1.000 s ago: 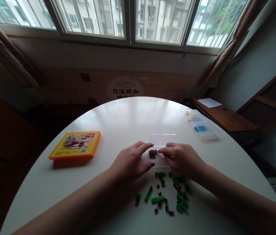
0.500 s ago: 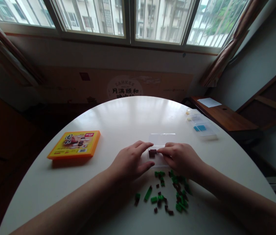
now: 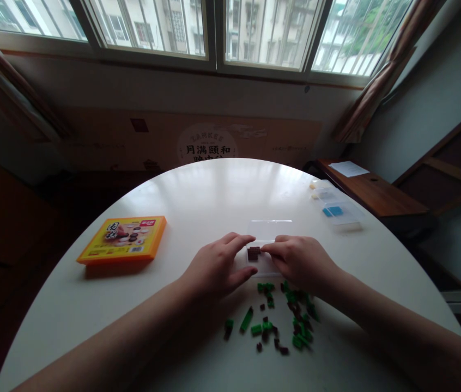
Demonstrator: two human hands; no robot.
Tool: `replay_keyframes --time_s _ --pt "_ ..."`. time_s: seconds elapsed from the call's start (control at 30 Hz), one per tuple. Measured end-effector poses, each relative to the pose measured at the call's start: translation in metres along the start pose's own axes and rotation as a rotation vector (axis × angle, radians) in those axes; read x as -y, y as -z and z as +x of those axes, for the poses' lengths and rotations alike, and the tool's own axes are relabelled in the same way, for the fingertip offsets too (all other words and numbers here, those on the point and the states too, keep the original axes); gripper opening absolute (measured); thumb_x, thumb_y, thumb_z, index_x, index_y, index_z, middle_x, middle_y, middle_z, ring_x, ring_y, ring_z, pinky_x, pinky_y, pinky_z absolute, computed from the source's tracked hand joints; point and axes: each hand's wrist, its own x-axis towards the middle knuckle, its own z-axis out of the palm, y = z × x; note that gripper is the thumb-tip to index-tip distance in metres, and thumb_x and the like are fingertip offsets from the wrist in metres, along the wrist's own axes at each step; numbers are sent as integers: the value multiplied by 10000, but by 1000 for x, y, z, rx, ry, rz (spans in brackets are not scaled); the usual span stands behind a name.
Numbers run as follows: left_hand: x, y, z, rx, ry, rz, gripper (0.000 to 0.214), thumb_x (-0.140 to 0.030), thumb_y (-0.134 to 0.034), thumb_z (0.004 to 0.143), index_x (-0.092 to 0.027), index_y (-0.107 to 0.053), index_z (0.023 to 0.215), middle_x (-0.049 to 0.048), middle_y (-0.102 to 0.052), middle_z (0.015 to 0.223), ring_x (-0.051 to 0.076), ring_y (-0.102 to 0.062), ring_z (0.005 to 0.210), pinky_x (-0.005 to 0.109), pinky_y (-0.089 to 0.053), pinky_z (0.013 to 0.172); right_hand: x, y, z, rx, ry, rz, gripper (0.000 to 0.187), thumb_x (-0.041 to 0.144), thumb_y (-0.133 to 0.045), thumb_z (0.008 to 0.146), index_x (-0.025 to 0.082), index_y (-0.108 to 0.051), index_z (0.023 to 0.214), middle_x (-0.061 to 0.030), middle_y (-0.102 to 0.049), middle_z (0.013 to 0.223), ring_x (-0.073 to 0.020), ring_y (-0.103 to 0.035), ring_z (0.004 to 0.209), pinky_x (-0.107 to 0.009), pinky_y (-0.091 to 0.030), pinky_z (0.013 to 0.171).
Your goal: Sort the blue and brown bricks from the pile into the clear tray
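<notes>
Small dark brown bricks [image 3: 253, 253] sit packed together in a clear plastic box [image 3: 269, 267], its transparent lid [image 3: 271, 228] lying open behind it. To their left is my left hand [image 3: 220, 264], thumb and forefinger spread wide around the cluster with nothing gripped. The fingers of my right hand [image 3: 302, 258] are bent together, and the forefinger's tip touches the cluster's right side. Anything pinched under that tip is too small to make out. Nearer me, green and brown bricks [image 3: 267, 326] lie loose in a scatter on the white table [image 3: 198, 190].
A yellow and orange board-game box [image 3: 122, 239] lies on the left of the round table. At the right edge are clear boxes [image 3: 347, 218], one holding a blue piece [image 3: 332, 211]. Beyond stands a wooden desk [image 3: 381, 190] with a white paper [image 3: 349, 169].
The brown bricks in the box look slightly more evenly lined up at their right side. Both hands keep nearly the same pose; the whole view has shifted a little.
</notes>
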Motion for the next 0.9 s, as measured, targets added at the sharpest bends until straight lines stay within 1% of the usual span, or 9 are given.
replay_keyframes --time_s 0.27,0.43,0.6,0.77,0.9 --pt "-2 1 1 9 4 -4 492 -412 -635 847 -257 -520 1299 59 -623 1190 196 -649 851 308 -538 711 -1 -1 1 3 9 0 303 237 -541 907 348 -719 1126 -2 -732 912 -140 -650 720 -248 -424 625" --pt "-2 2 1 14 11 -2 489 -404 -639 842 -255 -524 1293 62 -623 1191 198 -650 852 311 -538 711 -1 -1 0 -4 2 -5 303 241 -541 904 362 -720 1117 8 -731 907 -143 -649 710 -253 -420 616" --pt "0 3 1 0 -12 -15 519 -403 -643 833 -248 -512 1312 65 -634 1129 202 -649 854 319 -538 737 -2 -1 0 -6 11 -6 289 244 -548 899 345 -731 1098 0 -731 897 -138 -642 693 -253 -403 607" --pt "2 4 1 1 -25 -46 505 -400 -640 837 -252 -519 1305 66 -625 1140 164 -640 762 301 -534 720 -3 -1 -2 -19 21 -12 284 247 -546 891 349 -735 1078 11 -733 903 -138 -631 680 -257 -371 576" --pt "0 6 1 4 -31 -61 458 -378 -642 835 -242 -550 1262 63 -621 1152 129 -620 691 281 -529 690 -4 2 -3 -47 28 -1 308 223 -542 887 348 -732 1094 12 -735 902 -132 -627 683 -254 -372 583"
